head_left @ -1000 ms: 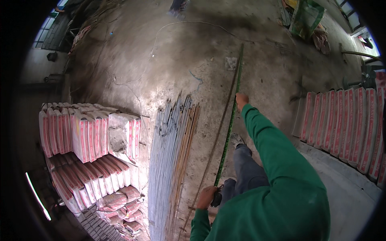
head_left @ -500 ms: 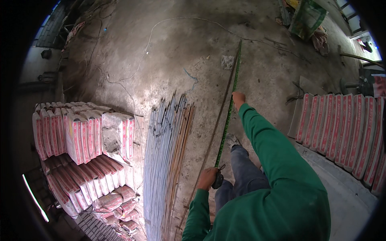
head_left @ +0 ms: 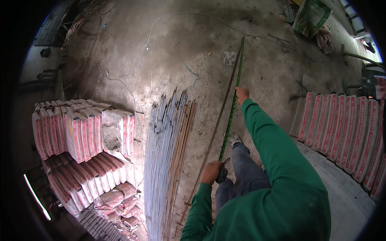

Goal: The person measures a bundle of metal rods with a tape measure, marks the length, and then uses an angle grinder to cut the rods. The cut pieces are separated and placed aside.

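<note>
My left hand (head_left: 210, 173) is wrapped round the black case of a tape measure (head_left: 222, 176), low in front of my body. From the case a long green tape blade (head_left: 231, 124) stretches forward and slightly right. Farther along, my right hand (head_left: 242, 94) is closed on the blade with the arm reaching out. Beyond that hand the blade runs on to its far end. A dark narrow strip (head_left: 217, 128) runs beside the blade; I cannot tell whether it is a rod or a shadow.
Left of the tape lies a bundle of long grey and rusty steel bars (head_left: 163, 160). Stacked paper sacks (head_left: 86, 134) stand at the left, and a row of sacks (head_left: 341, 128) at the right. A thin cable (head_left: 155, 20) loops across the concrete floor. My shoe (head_left: 234, 137) is beside the blade.
Both hands have shifted slightly forward and right, with the tape measure's case and blade moving along. Their grips look the same.
</note>
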`<state>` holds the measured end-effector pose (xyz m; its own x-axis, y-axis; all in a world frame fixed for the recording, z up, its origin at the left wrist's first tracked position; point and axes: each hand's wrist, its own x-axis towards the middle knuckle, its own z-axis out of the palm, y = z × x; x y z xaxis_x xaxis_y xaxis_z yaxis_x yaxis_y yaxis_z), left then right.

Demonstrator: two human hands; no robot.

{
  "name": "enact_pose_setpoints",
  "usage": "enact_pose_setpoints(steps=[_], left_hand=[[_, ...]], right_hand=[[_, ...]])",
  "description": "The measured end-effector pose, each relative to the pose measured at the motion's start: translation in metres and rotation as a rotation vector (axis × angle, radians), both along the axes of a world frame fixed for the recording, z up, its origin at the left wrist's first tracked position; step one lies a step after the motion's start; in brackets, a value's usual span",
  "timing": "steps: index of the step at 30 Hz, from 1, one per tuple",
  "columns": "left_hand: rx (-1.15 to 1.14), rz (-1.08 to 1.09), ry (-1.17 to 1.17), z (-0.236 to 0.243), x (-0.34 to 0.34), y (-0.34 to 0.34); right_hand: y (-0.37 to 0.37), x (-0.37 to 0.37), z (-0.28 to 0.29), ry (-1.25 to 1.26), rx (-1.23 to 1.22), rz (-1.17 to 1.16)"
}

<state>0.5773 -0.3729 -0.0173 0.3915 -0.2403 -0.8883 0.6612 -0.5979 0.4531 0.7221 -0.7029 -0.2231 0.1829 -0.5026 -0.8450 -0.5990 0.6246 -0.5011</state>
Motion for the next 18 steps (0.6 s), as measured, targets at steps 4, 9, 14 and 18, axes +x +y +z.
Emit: enact_pose_setpoints(steps=[4,9,14,18], left_hand=[[-0.01,0.005,0.004,-0.004,0.0,-0.001],[0.012,0.043,0.039,-0.01,-0.002,-0.001],[0.025,0.044,0.037,-0.005,-0.006,-0.006],[0.037,0.102,0.077,0.001,-0.016,-0.001]], right_hand=[[-0.001,0.004,0.008,0.027,0.037,0.008],[0.001,0.003,0.006,0.037,0.005,0.014],[0.0,-0.001,-0.002,0.047,0.033,0.011],[0.009,-0.004,-0.016,0.039,0.038,0.213]])
